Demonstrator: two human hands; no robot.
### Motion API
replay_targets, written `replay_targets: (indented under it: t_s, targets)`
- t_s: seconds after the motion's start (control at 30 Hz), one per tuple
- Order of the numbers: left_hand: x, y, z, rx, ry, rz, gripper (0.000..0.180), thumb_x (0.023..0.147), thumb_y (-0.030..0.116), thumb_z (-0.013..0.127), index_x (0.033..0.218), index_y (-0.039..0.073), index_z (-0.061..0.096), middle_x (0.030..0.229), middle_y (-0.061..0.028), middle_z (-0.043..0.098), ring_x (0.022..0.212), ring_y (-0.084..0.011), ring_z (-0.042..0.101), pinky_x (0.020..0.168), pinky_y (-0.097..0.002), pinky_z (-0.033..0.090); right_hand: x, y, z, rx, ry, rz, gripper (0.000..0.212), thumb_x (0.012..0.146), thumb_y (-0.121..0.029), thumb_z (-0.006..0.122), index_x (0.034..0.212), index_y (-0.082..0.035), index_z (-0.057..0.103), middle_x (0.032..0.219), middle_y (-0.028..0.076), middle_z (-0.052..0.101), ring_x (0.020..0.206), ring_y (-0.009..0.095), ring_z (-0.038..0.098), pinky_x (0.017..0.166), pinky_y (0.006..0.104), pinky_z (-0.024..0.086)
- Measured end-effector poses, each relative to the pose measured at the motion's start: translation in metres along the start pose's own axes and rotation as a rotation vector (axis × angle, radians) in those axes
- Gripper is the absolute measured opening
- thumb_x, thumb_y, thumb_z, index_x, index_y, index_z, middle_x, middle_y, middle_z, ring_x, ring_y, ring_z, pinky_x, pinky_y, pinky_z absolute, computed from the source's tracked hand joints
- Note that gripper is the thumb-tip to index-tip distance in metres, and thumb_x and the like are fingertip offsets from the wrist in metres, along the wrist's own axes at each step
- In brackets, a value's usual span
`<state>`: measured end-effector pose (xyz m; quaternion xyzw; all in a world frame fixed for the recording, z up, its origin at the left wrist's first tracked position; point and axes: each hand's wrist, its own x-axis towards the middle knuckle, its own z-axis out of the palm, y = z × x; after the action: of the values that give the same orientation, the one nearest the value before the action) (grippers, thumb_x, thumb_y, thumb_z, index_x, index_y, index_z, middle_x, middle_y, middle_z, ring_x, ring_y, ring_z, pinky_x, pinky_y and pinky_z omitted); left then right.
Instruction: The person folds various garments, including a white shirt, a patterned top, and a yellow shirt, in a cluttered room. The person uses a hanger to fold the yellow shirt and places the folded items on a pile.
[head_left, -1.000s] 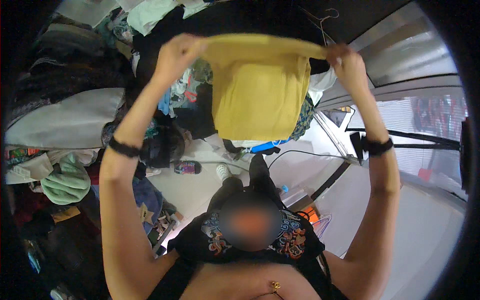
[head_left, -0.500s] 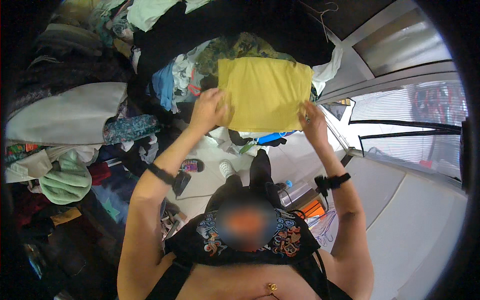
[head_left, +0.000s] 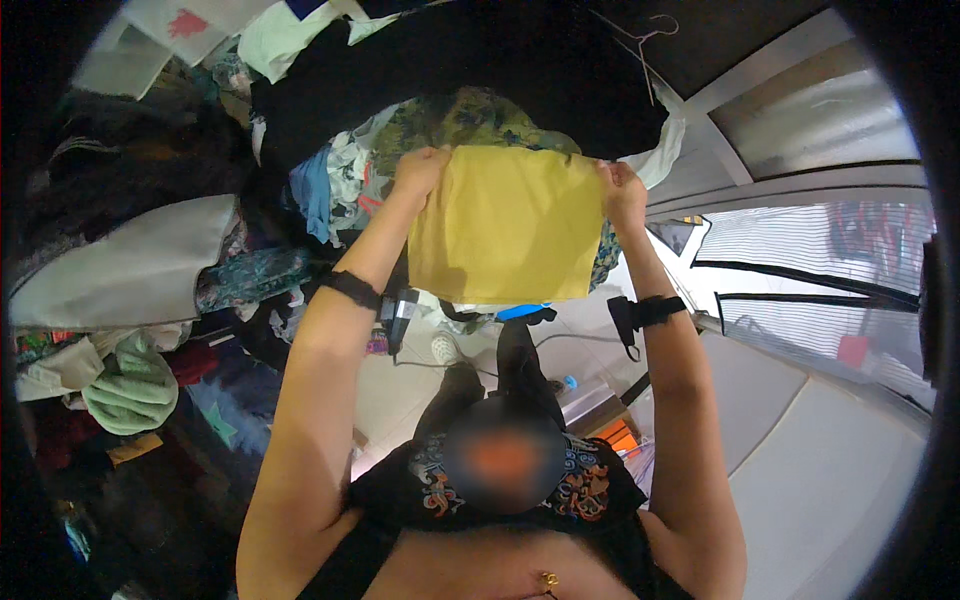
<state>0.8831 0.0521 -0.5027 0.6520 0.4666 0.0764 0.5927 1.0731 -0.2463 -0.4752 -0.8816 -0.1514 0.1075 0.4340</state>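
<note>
A flat, rectangular yellow cloth (head_left: 505, 225) spreads out in front of me, over the near edge of a clothes heap. Its far left corner is pinched in my left hand (head_left: 422, 174). On the opposite side, my right hand (head_left: 623, 192) closes its fingers on the far right corner. Right behind the cloth lies a green-and-brown patterned garment (head_left: 470, 115), partly covered by it. Blue fabric (head_left: 312, 195) and white fabric (head_left: 348, 165) bunch up to the left of my left hand.
Black garments (head_left: 400, 60) hang or lie at the back, near a wire hanger (head_left: 655, 35). More clothes fill the left side, including a grey piece (head_left: 130, 260) and a light green towel-like fabric (head_left: 130, 385). Metal-framed panels (head_left: 820, 90) and a white surface (head_left: 830, 450) stand at right.
Both hands have moved from the cloth's sides to its far corners and now grip them. The cloth has shifted slightly nearer and to the left.
</note>
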Motion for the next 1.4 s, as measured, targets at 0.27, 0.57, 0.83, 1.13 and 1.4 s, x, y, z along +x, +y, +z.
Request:
replay_targets:
  t_s: [0.27, 0.57, 0.83, 1.13, 1.4]
  targets:
    - [0.015, -0.007, 0.017, -0.132, 0.249, 0.042, 0.034, 0.094, 0.03, 0.067, 0.078, 0.0, 0.068, 0.074, -0.0026, 0.066, 0.061, -0.0131, 0.055, 0.062, -0.0307, 0.046, 0.03, 0.018, -0.002, 0.103, -0.042, -0.019, 0.035, 0.096, -0.034, 0.062, 0.095, 0.0, 0.066, 0.077, 0.015, 0.069, 0.07, 0.022, 0.064, 0.067, 0.0329, 0.049]
    - [-0.021, 0.04, -0.003, 0.687, 0.116, 0.82, 0.052, 0.077, 0.04, 0.078, 0.117, 0.009, 0.065, 0.114, -0.0143, 0.066, 0.104, -0.0333, 0.059, 0.088, -0.0411, 0.048, 0.028, -0.003, -0.006, 0.446, -0.356, -0.168, 0.078, 0.081, -0.026, 0.082, 0.142, 0.003, 0.041, 0.126, 0.016, 0.059, 0.11, 0.021, 0.059, 0.091, 0.0332, 0.05]
    - [-0.042, 0.049, -0.052, 1.065, -0.277, 0.551, 0.064, 0.071, 0.056, 0.075, 0.121, 0.018, 0.067, 0.117, -0.01, 0.067, 0.114, -0.0335, 0.057, 0.1, -0.0557, 0.034, -0.016, -0.052, -0.03, 0.067, -0.642, -0.113, 0.053, 0.08, -0.025, 0.079, 0.12, 0.003, 0.059, 0.092, 0.012, 0.072, 0.083, 0.018, 0.068, 0.073, 0.0321, 0.054]
    - [-0.154, 0.043, -0.107, 0.583, -0.292, 0.712, 0.034, 0.069, 0.026, 0.076, 0.096, 0.01, 0.064, 0.081, -0.0162, 0.066, 0.077, -0.0385, 0.063, 0.067, -0.0466, 0.048, -0.101, -0.127, -0.073, -0.025, -0.522, -0.61, 0.027, 0.081, -0.013, 0.08, 0.097, -0.002, 0.061, 0.081, 0.007, 0.066, 0.076, 0.014, 0.061, 0.069, 0.0313, 0.05]
    - [-0.379, -0.016, -0.245, 0.284, -0.105, 0.564, 0.043, 0.075, 0.01, 0.067, 0.118, 0.012, 0.067, 0.103, -0.0152, 0.07, 0.087, -0.033, 0.068, 0.077, -0.0387, 0.053, -0.252, -0.279, -0.079, -0.154, -0.658, -0.805, 0.028, 0.071, -0.001, 0.077, 0.095, -0.002, 0.062, 0.084, 0.011, 0.069, 0.076, 0.017, 0.066, 0.072, 0.0304, 0.052]
